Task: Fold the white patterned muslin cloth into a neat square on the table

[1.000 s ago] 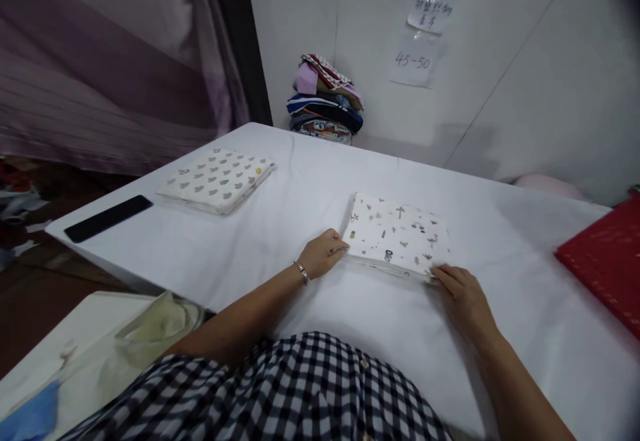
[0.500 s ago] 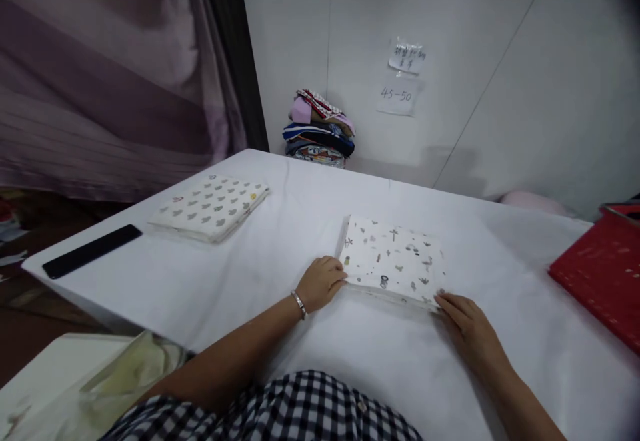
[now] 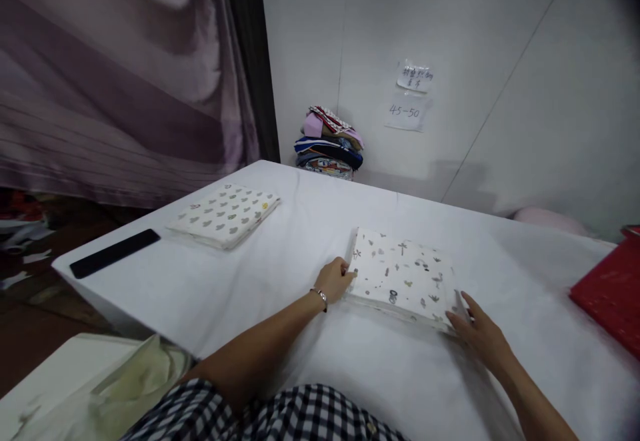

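A folded white cloth (image 3: 400, 274) with small grey and green prints lies flat on the white-covered table (image 3: 240, 307). At its left edge is my left hand (image 3: 336, 281), the thumb over the top and the other fingers curled at the side. My right hand (image 3: 475, 334) holds the near right corner, its thumb on top and the fingers along the right edge. Farther left on the table rests a second folded white cloth (image 3: 225, 214), patterned with rows of grey motifs and one yellow one. Neither hand touches it.
A long black flat object (image 3: 115, 253) lies along the table's left edge. A red item (image 3: 610, 287) is at the right. Behind the table stands a stack of folded fabrics (image 3: 330, 144) by the wall. A white container (image 3: 65, 374) with pale cloth sits at lower left.
The view has shifted slightly. Both hands have changed from resting at the cloth's near corners to pinching its left and right sides, with thumbs on top.
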The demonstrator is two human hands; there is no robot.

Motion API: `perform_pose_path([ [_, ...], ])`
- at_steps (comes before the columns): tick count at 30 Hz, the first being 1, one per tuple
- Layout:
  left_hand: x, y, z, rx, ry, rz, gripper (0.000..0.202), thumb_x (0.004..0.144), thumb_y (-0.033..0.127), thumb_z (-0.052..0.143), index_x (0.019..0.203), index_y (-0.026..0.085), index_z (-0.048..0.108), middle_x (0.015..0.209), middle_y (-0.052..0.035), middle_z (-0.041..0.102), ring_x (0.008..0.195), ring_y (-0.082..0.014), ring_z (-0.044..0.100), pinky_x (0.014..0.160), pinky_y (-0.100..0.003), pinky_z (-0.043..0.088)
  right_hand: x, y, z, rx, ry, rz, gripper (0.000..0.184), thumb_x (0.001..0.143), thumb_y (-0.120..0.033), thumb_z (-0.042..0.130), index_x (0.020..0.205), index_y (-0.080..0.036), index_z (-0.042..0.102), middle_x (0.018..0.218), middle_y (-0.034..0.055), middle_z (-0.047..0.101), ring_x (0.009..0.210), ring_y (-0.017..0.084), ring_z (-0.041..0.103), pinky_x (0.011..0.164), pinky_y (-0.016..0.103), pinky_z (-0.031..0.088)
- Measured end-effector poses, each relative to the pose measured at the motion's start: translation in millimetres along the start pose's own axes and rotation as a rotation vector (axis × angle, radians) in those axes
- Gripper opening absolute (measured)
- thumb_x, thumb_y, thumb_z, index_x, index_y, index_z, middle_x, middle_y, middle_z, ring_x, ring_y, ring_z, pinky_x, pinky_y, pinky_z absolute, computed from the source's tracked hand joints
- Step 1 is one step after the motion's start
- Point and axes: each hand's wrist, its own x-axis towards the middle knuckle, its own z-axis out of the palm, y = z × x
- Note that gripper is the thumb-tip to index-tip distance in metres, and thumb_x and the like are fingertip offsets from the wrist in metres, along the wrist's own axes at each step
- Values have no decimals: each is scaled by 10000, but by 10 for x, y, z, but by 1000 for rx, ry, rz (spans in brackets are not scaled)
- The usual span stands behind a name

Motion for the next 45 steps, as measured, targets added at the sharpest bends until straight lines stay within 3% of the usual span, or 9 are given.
perform_pose_path([
  [6, -300, 110, 146, -95, -143, 4, 227, 702, 389, 652, 731, 193, 541, 686, 32, 608, 663, -135, 549, 569, -223, 377, 283, 274, -128, 104, 88, 125, 733, 605, -553, 624, 1231, -179, 553, 915, 84, 651, 822, 262, 628, 698, 375, 500],
  [11, -347, 113, 146, -101, -185, 42, 190, 747, 380, 599, 728, 191, 590, 725, 19, 629, 682, -143, 564, 585, -234, 402, 409, 357, -221, -136, 77, 34, 678, 691, -565, 509, 1220, -143, 550, 1036, 136, 637, 846, 295, 618, 744, 457, 493],
  [14, -147, 48, 64, -58, -25, 62, 108, 777, 273, 559, 822, 185, 603, 828, -5, 627, 731, -146, 572, 667, -256, 446, 285, 29, -174, -253, 175, -243, 590, 794, -530, 408, 1197, -128, 561, 1166, 164, 590, 1008, 323, 567, 877, 503, 443],
  [17, 125, -9, 24, -41, 103, 154, 218, 791, 171, 521, 999, 183, 586, 1028, -41, 596, 851, -152, 583, 799, -291, 469, 20, -485, 10, -154, 141, -508, 486, 849, -487, 425, 1185, -166, 568, 1192, 131, 589, 1133, 289, 515, 950, 463, 421],
  [21, 474, -53, 53, -12, 106, 243, 440, 769, 47, 470, 1178, 196, 533, 1271, -66, 509, 1149, -185, 491, 1006, -352, 396, -383, -1038, 381, -123, -34, -784, 471, 874, -402, 469, 1314, -234, 456, 1333, 87, 501, 1231, 266, 446, 1004, 458, 374],
  [24, 690, -65, 81, 20, 42, 291, 537, 753, 21, 466, 1259, 200, 498, 1371, -60, 450, 1292, -190, 361, 1107, -381, 282, -562, -1171, 630, -211, -95, -893, 541, 859, -392, 503, 1365, -237, 392, 1339, 90, 498, 1229, 286, 450, 1015, 489, 341],
  [31, 987, -85, 86, 38, -102, 371, 486, 759, 38, 442, 1161, 259, 603, 1218, 24, 604, 1153, -135, 522, 1038, -293, 373, -642, -1047, 942, -334, -40, -895, 560, 843, -266, 478, 1382, -164, 368, 1373, 145, 448, 1276, 313, 392, 998, 503, 348],
  [37, 1100, -169, 57, 76, -73, 383, 399, 781, 81, 449, 1074, 248, 662, 1101, -7, 662, 1090, -162, 555, 1002, -294, 384, -711, -1093, 1034, -374, -22, -856, 602, 787, -157, 464, 1381, -151, 368, 1394, 134, 425, 1296, 296, 367, 1015, 481, 346],
  [45, 1051, -54, -15, 82, -71, 375, 447, 745, 91, 446, 1140, 195, 629, 1190, -42, 617, 1112, -188, 548, 989, -319, 414, -743, -1171, 1002, -336, -61, -799, 547, 834, -260, 511, 1357, -138, 407, 1407, 133, 407, 1319, 291, 327, 1053, 477, 309],
])
